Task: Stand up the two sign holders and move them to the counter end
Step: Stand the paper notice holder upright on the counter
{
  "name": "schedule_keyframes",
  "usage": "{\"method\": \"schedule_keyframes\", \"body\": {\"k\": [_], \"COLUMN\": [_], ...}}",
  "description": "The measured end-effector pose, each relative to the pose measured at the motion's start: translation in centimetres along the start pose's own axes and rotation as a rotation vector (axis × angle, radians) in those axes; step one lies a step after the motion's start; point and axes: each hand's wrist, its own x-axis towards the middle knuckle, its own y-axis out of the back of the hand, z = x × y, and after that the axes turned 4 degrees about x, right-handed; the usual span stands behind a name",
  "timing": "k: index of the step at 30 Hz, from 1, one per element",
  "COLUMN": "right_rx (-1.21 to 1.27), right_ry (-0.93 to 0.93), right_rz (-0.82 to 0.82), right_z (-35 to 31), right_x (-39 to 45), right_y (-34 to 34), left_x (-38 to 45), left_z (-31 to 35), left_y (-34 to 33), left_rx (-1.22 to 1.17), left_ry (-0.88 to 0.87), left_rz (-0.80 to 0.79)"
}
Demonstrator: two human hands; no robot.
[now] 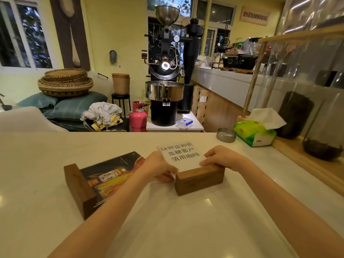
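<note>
Two sign holders with wooden block bases lie flat on the pale counter [55, 149]. The white text sign holder [200, 178] is at centre, its white panel stretching away from me. My left hand [161, 168] grips the panel's left edge near the block. My right hand [222, 157] grips the right edge, fingers resting on the block's top. The picture sign holder [81, 189] lies to the left with a dark bottle advert facing up, untouched by either hand.
A metal ashtray [226, 135] and a green tissue box [255, 134] stand at the counter's far right. A wooden-framed clear partition [305, 101] runs along the right side. Beyond the counter's far edge stands a coffee roaster [165, 71].
</note>
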Motion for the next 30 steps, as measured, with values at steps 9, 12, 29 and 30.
{"method": "schedule_keyframes", "body": {"k": [9, 12, 29, 30], "right_rx": [0.277, 0.367, 0.439, 0.443], "right_ry": [0.104, 0.206, 0.354, 0.353], "right_rz": [0.142, 0.209, 0.285, 0.288], "right_z": [0.4, 0.5, 1.6, 1.7], "right_x": [-1.5, -2.4, -6.6, -6.7], "right_y": [-0.3, -0.3, 0.3, 0.3], "left_x": [-1.2, -1.3, -4.1, -4.2], "left_z": [1.0, 1.4, 2.3, 2.3], "left_y": [0.2, 0.0, -0.8, -0.9], "left_rx": [-0.189, -0.108, 0.281, 0.295], "left_ry": [-0.111, -0.207, -0.522, -0.538], "left_rz": [0.021, 0.074, 0.078, 0.072]}}
